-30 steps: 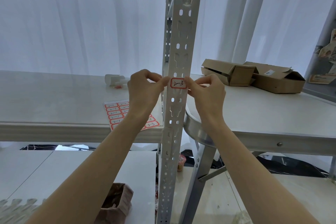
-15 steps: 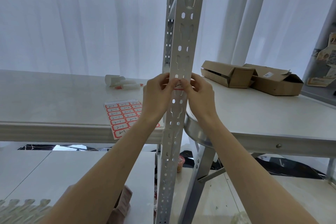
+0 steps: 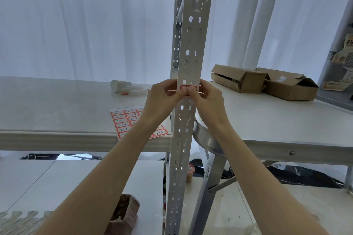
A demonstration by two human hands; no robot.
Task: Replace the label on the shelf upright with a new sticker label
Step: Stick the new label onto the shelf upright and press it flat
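A grey perforated shelf upright [image 3: 191,47] runs top to bottom through the middle of the view. A small white sticker label with a red border [image 3: 188,88] sits on its front face at hand height. My left hand [image 3: 162,101] and my right hand [image 3: 208,101] flank the upright, and both thumbs press on the lower half of the label, hiding its writing. A sheet of red-bordered sticker labels [image 3: 126,120] lies on the white table [image 3: 57,105] behind my left forearm.
White tubes and a cap [image 3: 126,87] lie on the table behind the sheet. Two open cardboard boxes [image 3: 267,82] rest on the right table. A metal stool [image 3: 208,143] stands right of the upright. A brown bag [image 3: 124,213] sits on the lower shelf.
My thumbs moved from the label's side edges onto its face, covering the writing that showed one second ago. The view shifted slightly; the label sits at the same spot on the upright.
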